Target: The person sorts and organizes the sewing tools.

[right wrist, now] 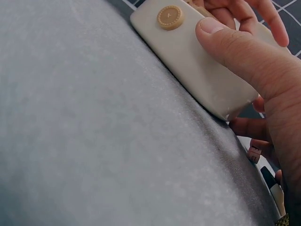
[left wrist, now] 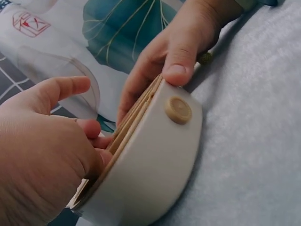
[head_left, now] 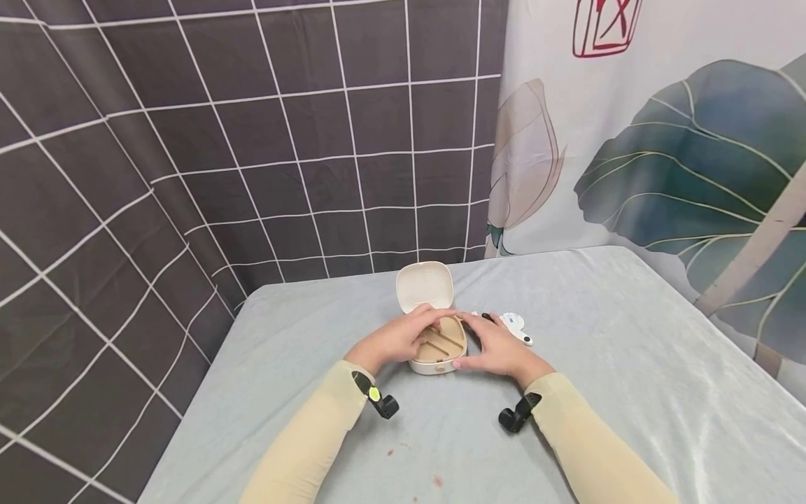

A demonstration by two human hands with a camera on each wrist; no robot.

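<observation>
A small cream-white jewelry box (head_left: 423,368) with a tan, divided interior stands on the table, its lid (head_left: 425,285) tipped back. A round tan button (left wrist: 178,110) marks the front wall. My left hand (head_left: 399,339) reaches in from the left, its fingertips bent down behind the rim in the left wrist view; I cannot tell whether they pinch anything. From the right, my right hand (head_left: 500,350) grips the box's side, the thumb (right wrist: 214,28) at the front rim and the fingers round the far side. A small pink piece with dark markings (right wrist: 254,153) shows by those fingers.
Right of the box, beside my right hand, lie a white rounded item (head_left: 513,322) and a white piece with a black dot (head_left: 526,340). A grey-blue cloth (head_left: 453,448) covers the table. Dark gridded fabric (head_left: 315,140) and a leaf-printed curtain (head_left: 680,161) hang behind.
</observation>
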